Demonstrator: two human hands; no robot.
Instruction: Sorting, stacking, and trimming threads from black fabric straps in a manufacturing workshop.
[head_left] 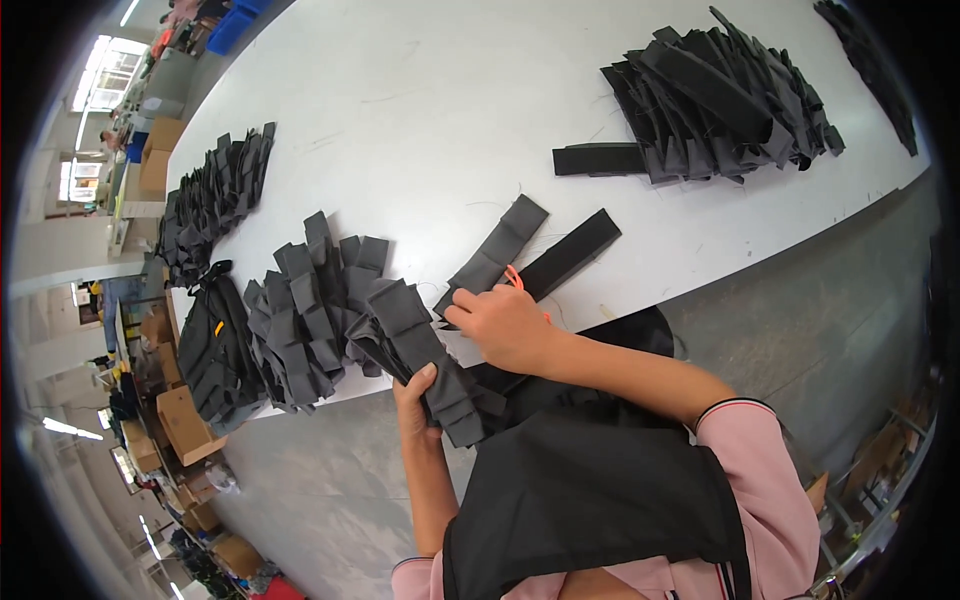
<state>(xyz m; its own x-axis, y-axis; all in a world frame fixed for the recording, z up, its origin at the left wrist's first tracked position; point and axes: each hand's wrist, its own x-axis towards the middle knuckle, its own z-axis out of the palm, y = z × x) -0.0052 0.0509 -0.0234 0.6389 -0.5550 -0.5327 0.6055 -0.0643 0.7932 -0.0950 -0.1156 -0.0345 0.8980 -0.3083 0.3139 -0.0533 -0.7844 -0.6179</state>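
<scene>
My left hand (413,398) is closed on a bundle of grey fabric strips (405,315), with the thumb on top; the strips are stitched across into segments and hang over the table's near edge. Just right of it, my right hand (500,325) is closed, knuckles up. Orange loops, like scissors handles (514,276), stick out from that hand; the rest is hidden under the fingers. Its fingertips are by the lower end of a loose grey strip (500,240). A black strip (572,255) lies beside that one, partly behind the hand.
More grey strips (300,320) are heaped left of my hands, next to a black bag-like piece (215,340). A darker pile (215,200) lies at the far left. A large stack of strips (720,100) sits far right on the white table (430,110). Cardboard boxes (185,425) stand beyond.
</scene>
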